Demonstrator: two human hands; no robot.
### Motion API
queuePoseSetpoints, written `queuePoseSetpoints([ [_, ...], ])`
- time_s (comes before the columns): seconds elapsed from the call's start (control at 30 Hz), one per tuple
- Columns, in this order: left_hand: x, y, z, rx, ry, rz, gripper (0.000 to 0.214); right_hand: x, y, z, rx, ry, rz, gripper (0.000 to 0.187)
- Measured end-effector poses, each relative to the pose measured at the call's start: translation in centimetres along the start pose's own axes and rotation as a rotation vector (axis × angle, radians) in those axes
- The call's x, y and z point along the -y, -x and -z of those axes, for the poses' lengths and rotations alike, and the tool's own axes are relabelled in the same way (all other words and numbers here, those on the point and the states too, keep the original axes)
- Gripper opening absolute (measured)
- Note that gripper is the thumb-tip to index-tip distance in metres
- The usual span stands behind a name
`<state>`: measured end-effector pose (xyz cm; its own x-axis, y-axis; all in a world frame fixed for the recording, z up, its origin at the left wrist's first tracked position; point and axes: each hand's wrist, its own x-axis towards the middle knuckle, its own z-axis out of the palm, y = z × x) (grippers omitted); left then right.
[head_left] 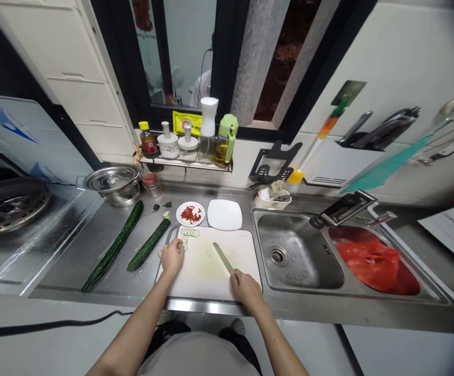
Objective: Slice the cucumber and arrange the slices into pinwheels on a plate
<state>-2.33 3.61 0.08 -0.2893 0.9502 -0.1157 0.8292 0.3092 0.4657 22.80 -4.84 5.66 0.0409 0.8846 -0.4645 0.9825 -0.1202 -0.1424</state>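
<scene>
On the white cutting board, my right hand is closed around the handle of a kitchen knife, whose blade points up and to the left. My left hand is at the board's left edge, its fingers curled and fingertips pinched at a few cucumber slices. Above it, a row of overlapping cucumber slices lies along the board's top left. Left of the board rest a cut cucumber and a longer whole cucumber, with a cucumber end piece near the cut one.
Behind the board stand a plate of red chopped pieces and a white square plate. A double sink is at right, with a red bag. A lidded steel pot and a seasoning rack are at back left.
</scene>
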Motion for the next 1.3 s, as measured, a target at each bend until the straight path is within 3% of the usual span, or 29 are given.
queuePoseSetpoints([
  [0.57,0.4,0.1,-0.2,-0.042,-0.061,-0.016,0.027,-0.2,-0.4,-0.4,-0.026,-0.024,0.008,0.032],
  [0.77,-1.1,-0.8,-0.8,-0.062,-0.050,-0.083,0.026,-0.2,-0.7,-0.5,0.005,-0.049,-0.004,0.034],
  [1.03,-4.3,-2.8,-1.3,0.000,-0.144,-0.171,0.036,-0.1,-0.8,-0.6,0.009,-0.056,-0.009,0.034],
  [1.3,-5.0,-3.7,-1.8,0.014,-0.206,-0.234,0.029,-0.1,-0.7,-0.4,0.014,-0.068,-0.006,0.033],
])
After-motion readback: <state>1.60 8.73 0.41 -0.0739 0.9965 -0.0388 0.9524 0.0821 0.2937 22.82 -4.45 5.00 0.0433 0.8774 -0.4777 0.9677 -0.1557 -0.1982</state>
